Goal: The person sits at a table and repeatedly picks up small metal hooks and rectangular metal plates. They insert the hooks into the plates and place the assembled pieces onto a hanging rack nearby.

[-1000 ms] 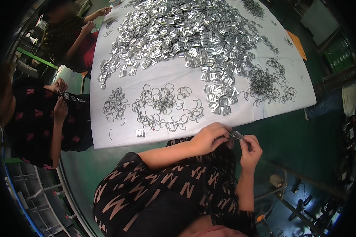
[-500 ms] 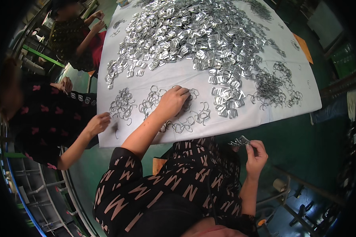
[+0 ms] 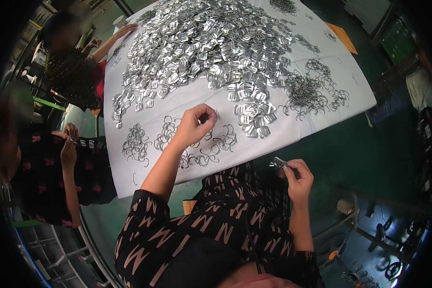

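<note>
Fingers of my left hand (image 3: 197, 124) pinch a wire ring (image 3: 211, 116), lifted off the loose rings (image 3: 204, 149) below since before; right hand (image 3: 297, 175) grips a metal buckle (image 3: 278, 163) off-table, unchanged.

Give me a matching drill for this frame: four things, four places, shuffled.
1 left hand
2 right hand
3 plate pile
4 orange sheet

a far right table edge
b over the wire loops at the near edge
c off the table, above the lap, holding a small metal piece
d middle and far part of the white table

1-b, 2-c, 3-d, 4-a
</note>
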`<act>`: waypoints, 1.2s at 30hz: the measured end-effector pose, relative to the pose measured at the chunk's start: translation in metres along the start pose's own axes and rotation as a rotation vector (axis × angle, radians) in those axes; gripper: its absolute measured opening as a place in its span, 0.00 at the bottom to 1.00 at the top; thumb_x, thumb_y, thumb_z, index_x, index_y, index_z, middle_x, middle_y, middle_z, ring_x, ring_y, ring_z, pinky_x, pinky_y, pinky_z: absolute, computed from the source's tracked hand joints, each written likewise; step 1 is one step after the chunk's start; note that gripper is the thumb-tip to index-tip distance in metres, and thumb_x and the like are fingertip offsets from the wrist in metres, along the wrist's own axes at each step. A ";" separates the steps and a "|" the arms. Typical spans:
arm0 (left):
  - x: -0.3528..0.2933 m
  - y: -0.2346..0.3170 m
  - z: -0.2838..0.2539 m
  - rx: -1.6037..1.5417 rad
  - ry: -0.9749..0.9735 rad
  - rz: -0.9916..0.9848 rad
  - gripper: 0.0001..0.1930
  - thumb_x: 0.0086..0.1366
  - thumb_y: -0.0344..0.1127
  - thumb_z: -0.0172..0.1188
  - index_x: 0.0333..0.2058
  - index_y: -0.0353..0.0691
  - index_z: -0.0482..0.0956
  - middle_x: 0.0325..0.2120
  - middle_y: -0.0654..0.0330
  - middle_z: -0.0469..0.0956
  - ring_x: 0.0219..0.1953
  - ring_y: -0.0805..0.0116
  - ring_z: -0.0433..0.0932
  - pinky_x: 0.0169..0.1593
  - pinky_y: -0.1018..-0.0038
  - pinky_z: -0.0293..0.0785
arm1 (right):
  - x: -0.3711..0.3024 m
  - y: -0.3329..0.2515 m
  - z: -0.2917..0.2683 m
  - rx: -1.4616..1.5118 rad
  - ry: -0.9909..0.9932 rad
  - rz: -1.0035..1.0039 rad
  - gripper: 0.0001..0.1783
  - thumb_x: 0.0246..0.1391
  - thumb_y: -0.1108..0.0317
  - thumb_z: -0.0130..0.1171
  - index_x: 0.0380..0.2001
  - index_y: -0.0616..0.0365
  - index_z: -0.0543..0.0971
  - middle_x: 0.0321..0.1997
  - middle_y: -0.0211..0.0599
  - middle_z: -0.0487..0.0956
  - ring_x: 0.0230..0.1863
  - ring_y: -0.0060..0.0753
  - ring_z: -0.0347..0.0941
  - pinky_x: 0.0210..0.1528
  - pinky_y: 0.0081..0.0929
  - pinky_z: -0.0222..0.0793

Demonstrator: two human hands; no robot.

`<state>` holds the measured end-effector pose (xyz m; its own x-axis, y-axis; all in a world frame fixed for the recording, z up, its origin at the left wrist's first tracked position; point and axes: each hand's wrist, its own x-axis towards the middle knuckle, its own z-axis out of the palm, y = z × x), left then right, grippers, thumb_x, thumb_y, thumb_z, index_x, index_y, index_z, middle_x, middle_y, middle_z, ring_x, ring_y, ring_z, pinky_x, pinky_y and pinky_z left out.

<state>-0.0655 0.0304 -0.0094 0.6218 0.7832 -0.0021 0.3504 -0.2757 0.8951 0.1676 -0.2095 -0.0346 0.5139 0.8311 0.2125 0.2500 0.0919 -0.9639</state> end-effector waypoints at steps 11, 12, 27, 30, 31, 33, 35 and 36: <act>-0.037 0.047 0.117 -0.539 -0.422 0.268 0.03 0.65 0.28 0.57 0.37 0.38 0.73 0.46 0.58 0.67 0.50 0.70 0.66 0.56 0.73 0.60 | 0.004 -0.009 0.004 -0.125 -0.048 -0.051 0.04 0.47 0.78 0.64 0.28 0.64 0.78 0.28 0.38 0.78 0.31 0.37 0.74 0.37 0.29 0.68; -0.036 0.046 0.120 -0.522 -0.417 0.275 0.04 0.65 0.28 0.56 0.37 0.37 0.73 0.45 0.58 0.68 0.49 0.70 0.67 0.56 0.73 0.61 | 0.003 -0.010 0.003 -0.128 -0.053 -0.046 0.04 0.46 0.78 0.64 0.27 0.64 0.78 0.28 0.38 0.78 0.31 0.38 0.74 0.37 0.29 0.68; -0.047 0.034 0.128 -0.259 -0.336 0.355 0.04 0.67 0.24 0.51 0.39 0.35 0.68 0.39 0.55 0.75 0.44 0.67 0.73 0.52 0.71 0.67 | 0.062 0.038 0.033 -0.400 -0.141 -0.080 0.16 0.45 0.69 0.66 0.40 0.60 0.81 0.32 0.41 0.76 0.38 0.45 0.73 0.42 0.36 0.69; -0.048 0.036 0.131 -0.256 -0.334 0.353 0.03 0.67 0.24 0.51 0.39 0.35 0.68 0.39 0.55 0.76 0.43 0.67 0.73 0.51 0.72 0.68 | 0.079 0.057 0.057 -0.648 -0.153 -0.077 0.18 0.42 0.64 0.69 0.37 0.59 0.81 0.36 0.40 0.75 0.46 0.46 0.70 0.49 0.40 0.66; -0.050 0.036 0.131 -0.261 -0.332 0.326 0.03 0.67 0.25 0.51 0.38 0.35 0.68 0.39 0.54 0.76 0.43 0.67 0.74 0.51 0.73 0.68 | 0.081 0.057 0.062 -0.646 -0.140 -0.047 0.17 0.41 0.64 0.70 0.35 0.58 0.81 0.37 0.40 0.75 0.47 0.46 0.70 0.49 0.39 0.65; -0.048 0.038 0.131 -0.276 -0.331 0.303 0.03 0.67 0.25 0.51 0.38 0.35 0.68 0.39 0.54 0.76 0.43 0.68 0.74 0.51 0.73 0.68 | 0.085 0.052 0.061 -0.606 -0.098 -0.027 0.15 0.40 0.67 0.70 0.33 0.59 0.79 0.34 0.40 0.76 0.43 0.46 0.72 0.46 0.40 0.67; -0.049 0.041 0.129 -0.293 -0.317 0.249 0.03 0.67 0.26 0.52 0.38 0.34 0.68 0.39 0.54 0.77 0.42 0.68 0.74 0.51 0.73 0.68 | 0.083 0.050 0.055 -0.415 -0.110 0.064 0.14 0.41 0.69 0.69 0.32 0.61 0.79 0.31 0.39 0.77 0.38 0.45 0.74 0.41 0.39 0.70; -0.046 0.041 0.131 -0.293 -0.300 0.254 0.03 0.66 0.25 0.52 0.37 0.34 0.69 0.38 0.54 0.78 0.41 0.66 0.75 0.49 0.73 0.69 | 0.081 0.048 0.051 -0.320 -0.115 0.106 0.13 0.41 0.70 0.69 0.31 0.61 0.78 0.29 0.39 0.78 0.35 0.45 0.75 0.39 0.38 0.71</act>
<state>0.0120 -0.0903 -0.0313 0.8513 0.5049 0.1425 -0.0234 -0.2347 0.9718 0.1791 -0.1098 -0.0724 0.4595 0.8849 0.0766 0.4539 -0.1598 -0.8766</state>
